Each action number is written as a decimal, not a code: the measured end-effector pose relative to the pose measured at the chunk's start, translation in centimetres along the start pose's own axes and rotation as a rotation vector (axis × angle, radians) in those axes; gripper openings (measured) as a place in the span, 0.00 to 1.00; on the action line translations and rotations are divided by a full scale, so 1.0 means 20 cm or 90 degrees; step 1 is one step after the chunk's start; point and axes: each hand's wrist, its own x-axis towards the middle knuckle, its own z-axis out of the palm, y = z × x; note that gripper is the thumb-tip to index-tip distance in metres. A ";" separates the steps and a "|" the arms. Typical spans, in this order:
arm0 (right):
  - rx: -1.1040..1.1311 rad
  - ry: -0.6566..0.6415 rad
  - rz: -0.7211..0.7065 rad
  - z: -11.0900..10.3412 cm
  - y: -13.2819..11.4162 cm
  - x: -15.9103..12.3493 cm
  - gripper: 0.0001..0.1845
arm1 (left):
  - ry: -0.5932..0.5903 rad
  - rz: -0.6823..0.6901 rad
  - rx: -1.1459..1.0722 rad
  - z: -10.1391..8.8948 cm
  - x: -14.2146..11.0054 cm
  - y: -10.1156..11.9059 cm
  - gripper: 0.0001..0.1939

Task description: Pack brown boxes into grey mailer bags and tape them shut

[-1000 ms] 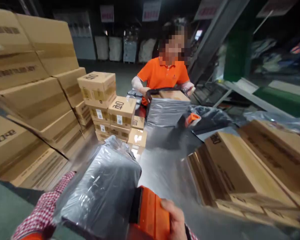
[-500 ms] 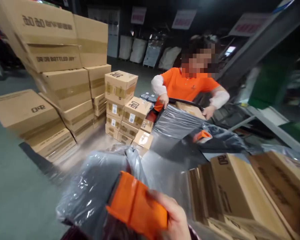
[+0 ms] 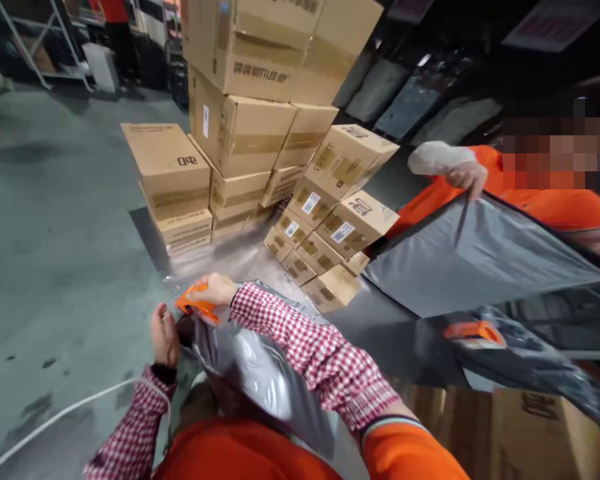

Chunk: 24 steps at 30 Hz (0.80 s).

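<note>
Tall cartons (image 3: 260,133) stand toward the metal table's (image 3: 240,257) far left corner. My grey-wrapped package (image 3: 263,367) lies at the near edge, close against me. At its left end, my right hand (image 3: 217,291) is closed round the orange tape dispenser (image 3: 200,305); my left hand's (image 3: 165,337) fingers rise just beside it, whether pinching anything I can't tell.

Stained grey-green floor (image 3: 80,173), white metal frame (image 3: 21,43) behind, hanging signs (image 3: 557,23), dim far background
</note>
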 end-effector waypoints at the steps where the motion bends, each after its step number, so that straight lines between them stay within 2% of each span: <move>1: -0.015 -0.015 -0.002 0.01 -0.01 0.02 0.28 | 0.027 -0.010 -0.027 0.06 -0.03 0.03 0.24; 3: -0.045 -0.029 -0.006 0.02 -0.04 0.04 0.28 | 0.075 -0.038 -0.067 0.16 -0.08 0.09 0.24; 5: -0.067 -0.031 -0.004 -0.01 -0.06 0.02 0.26 | 0.103 -0.060 -0.086 0.22 -0.10 0.12 0.24; 8: -0.094 -0.021 0.009 -0.07 -0.06 -0.07 0.29 | 0.104 -0.076 -0.099 0.23 -0.09 0.14 0.22; 10: -0.113 -0.020 0.016 -0.12 -0.03 -0.20 0.30 | 0.096 -0.077 -0.099 0.20 -0.08 0.14 0.21; 12: -0.127 -0.007 0.030 -0.14 0.05 -0.37 0.27 | 0.092 -0.067 -0.091 0.17 -0.06 0.16 0.21; 15: -0.094 0.053 0.043 -0.10 0.23 -0.68 0.28 | 0.085 -0.046 -0.070 0.14 -0.05 0.19 0.20; 20: 0.067 0.097 0.082 0.06 0.60 -1.24 0.28 | 0.050 -0.013 -0.004 0.12 -0.01 0.25 0.18; 24: 0.150 0.164 0.092 0.22 0.81 -1.68 0.26 | 0.015 0.015 0.091 0.13 0.01 0.27 0.19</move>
